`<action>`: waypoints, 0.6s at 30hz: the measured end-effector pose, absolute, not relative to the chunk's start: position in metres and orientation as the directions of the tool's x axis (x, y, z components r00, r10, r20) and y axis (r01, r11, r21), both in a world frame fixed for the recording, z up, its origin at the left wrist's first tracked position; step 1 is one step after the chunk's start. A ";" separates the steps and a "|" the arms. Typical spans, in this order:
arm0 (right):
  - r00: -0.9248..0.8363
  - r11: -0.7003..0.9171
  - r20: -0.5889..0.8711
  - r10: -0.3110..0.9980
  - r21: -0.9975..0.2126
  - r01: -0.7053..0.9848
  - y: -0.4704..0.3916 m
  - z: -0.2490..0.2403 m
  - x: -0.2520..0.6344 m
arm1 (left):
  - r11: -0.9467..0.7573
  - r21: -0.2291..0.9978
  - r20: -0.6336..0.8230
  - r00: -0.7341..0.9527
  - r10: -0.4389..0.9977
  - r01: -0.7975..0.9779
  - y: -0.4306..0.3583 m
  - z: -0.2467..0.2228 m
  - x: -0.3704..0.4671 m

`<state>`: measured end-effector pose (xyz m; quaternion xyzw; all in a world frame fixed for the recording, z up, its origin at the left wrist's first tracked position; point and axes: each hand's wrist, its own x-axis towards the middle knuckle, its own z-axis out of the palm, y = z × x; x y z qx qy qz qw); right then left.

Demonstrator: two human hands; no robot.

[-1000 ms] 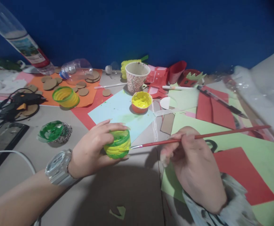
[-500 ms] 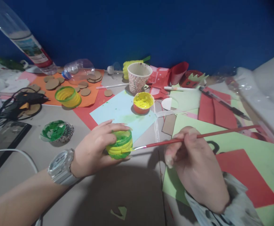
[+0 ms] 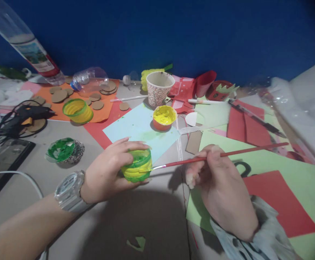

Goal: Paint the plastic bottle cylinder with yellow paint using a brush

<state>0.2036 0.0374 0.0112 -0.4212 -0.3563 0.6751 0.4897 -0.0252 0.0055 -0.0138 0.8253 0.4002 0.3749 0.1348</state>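
My left hand (image 3: 107, 171), with a grey watch on the wrist, grips a small ribbed plastic cup (image 3: 136, 167) painted yellow and green, holding it tilted just above the table. My right hand (image 3: 218, 184) holds a long red paintbrush (image 3: 219, 156) like a pen. The brush tip touches the right side of the cup near its green rim. An orange pot of yellow paint (image 3: 164, 117) stands on a light blue sheet (image 3: 138, 126) behind the cup. A dish of green paint (image 3: 64, 150) sits to the left.
A second yellow-green cup (image 3: 78, 111), cardboard discs and two clear bottles (image 3: 89, 79) lie at the back left. A black glue gun (image 3: 24, 115) with cables is far left. A patterned paper cup (image 3: 156, 87), red and green paper sheets (image 3: 276, 169) and a pen fill the right.
The brush has shifted slightly left and its handle has dropped a little against the cup. My left hand keeps the cup almost in place.
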 end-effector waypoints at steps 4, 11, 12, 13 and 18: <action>-0.154 -0.236 -0.191 0.969 -0.899 -0.368 0.039 0.012 0.205 | -0.644 0.535 0.522 0.385 0.761 0.547 0.006 -0.014 -0.025; -0.148 -0.257 -0.216 0.965 -0.889 -0.380 0.039 0.009 0.204 | -0.626 0.547 0.513 0.368 0.775 0.556 0.006 -0.015 -0.025; -0.139 -0.249 -0.211 0.967 -0.892 -0.378 0.039 0.009 0.204 | -0.623 0.549 0.511 0.367 0.778 0.557 0.006 -0.015 -0.025; -0.134 -0.241 -0.205 0.970 -0.895 -0.376 0.040 0.010 0.204 | -0.622 0.550 0.511 0.364 0.779 0.557 0.006 -0.015 -0.025; -0.162 -0.262 -0.216 0.963 -0.894 -0.364 0.038 0.013 0.202 | -0.627 0.533 0.502 0.385 0.775 0.568 0.006 -0.014 -0.025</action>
